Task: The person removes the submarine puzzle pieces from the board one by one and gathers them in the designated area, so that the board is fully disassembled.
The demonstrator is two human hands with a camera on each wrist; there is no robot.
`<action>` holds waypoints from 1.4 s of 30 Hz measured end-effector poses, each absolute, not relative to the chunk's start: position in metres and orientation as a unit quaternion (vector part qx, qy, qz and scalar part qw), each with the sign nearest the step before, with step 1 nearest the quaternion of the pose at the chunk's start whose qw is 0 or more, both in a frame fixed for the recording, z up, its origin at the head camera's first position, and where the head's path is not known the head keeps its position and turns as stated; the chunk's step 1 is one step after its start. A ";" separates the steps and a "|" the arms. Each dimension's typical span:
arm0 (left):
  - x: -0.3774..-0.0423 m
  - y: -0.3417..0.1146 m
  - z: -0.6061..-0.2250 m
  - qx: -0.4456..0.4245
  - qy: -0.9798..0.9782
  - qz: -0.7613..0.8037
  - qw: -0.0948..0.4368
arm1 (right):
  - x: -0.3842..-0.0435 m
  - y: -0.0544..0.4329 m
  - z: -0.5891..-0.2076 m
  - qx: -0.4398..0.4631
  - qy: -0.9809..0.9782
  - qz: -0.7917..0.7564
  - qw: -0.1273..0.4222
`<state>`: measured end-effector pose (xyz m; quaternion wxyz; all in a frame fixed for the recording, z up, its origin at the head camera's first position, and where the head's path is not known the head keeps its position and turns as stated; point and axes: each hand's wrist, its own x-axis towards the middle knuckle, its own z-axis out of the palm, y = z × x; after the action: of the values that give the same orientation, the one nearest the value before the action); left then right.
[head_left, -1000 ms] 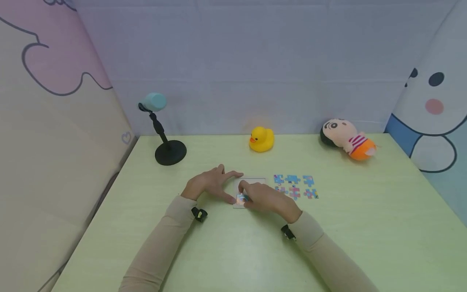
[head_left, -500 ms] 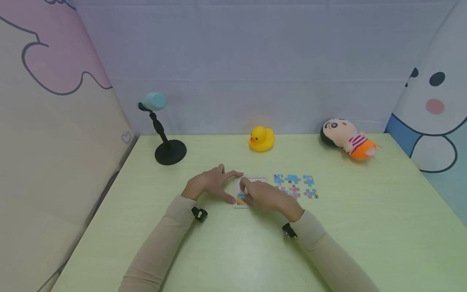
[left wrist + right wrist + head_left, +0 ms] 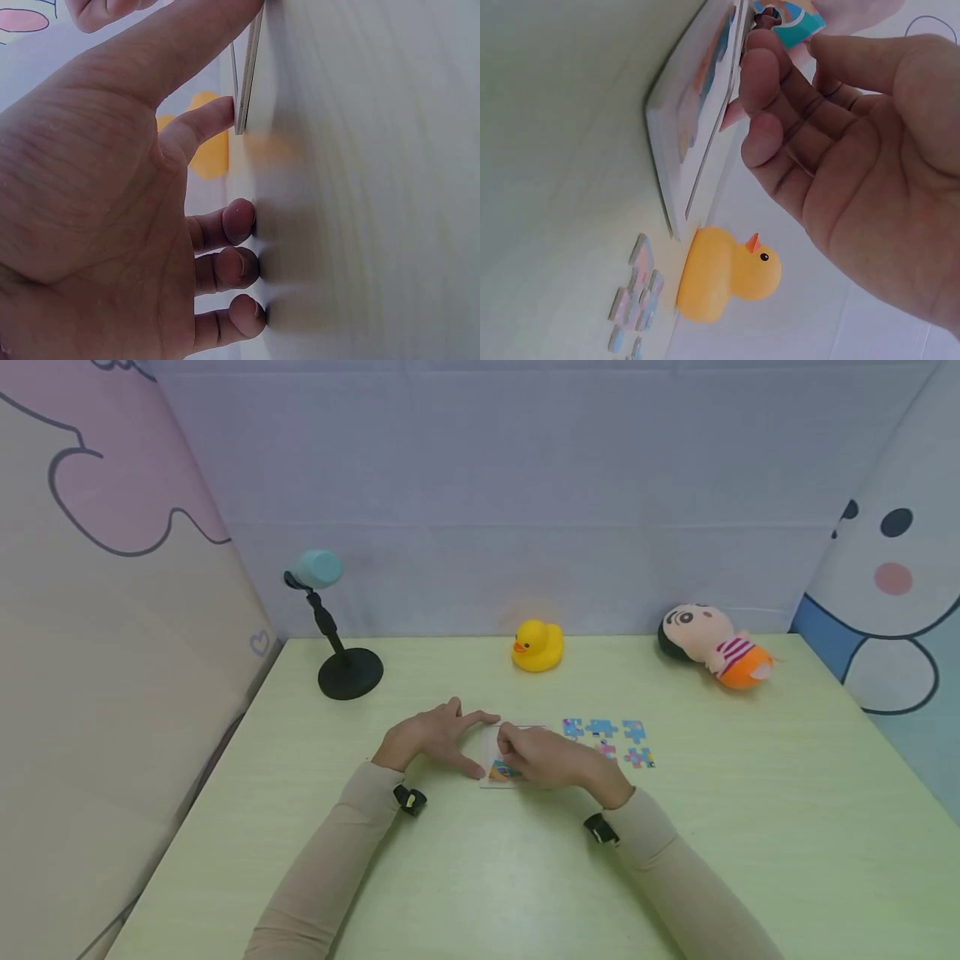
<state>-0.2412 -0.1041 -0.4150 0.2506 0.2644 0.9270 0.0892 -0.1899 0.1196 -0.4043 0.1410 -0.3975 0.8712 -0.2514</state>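
A shallow white puzzle tray [image 3: 491, 745] lies on the table. Bright orange-and-blue puzzle pieces [image 3: 502, 770] show at its near left corner; the rest is behind my right hand. My left hand [image 3: 441, 735] lies at the tray's left side, thumb and index finger spread straight against its edge. In the left wrist view the other fingertips [image 3: 241, 268] touch the table. My right hand [image 3: 555, 756] is over the tray. In the right wrist view its thumb and fingers pinch a teal, white and orange puzzle piece [image 3: 799, 28], tilted above the tray [image 3: 681, 180].
Several loose puzzle pieces [image 3: 602, 727] lie right of the tray, partly behind my right hand. A yellow rubber duck [image 3: 538, 647] sits at the back edge. A black stand with a teal head [image 3: 350, 673] is back left, a soft doll [image 3: 716, 643] back right.
My right hand has shifted slightly to the right over the tray, showing more of the orange-and-blue picture and covering more of the loose pieces. My left hand has stayed in place.
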 end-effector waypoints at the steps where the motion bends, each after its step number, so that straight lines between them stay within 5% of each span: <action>1: -0.241 -0.104 -0.415 0.264 0.927 0.089 0.251 | -0.190 0.120 -0.404 -0.396 0.871 -0.253 0.145; 19: -0.242 -0.104 -0.417 0.261 0.928 0.084 0.253 | -0.195 0.149 -0.386 -0.333 0.866 -0.280 0.246; 42: -0.243 -0.104 -0.416 0.260 0.926 0.091 0.258 | -0.204 0.183 -0.374 -0.319 0.871 -0.270 0.259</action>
<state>-0.2426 -0.1041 -0.4157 0.2581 0.2596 0.9262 0.0907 -0.2044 0.1826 -0.3744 0.2590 -0.3186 0.8710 -0.2697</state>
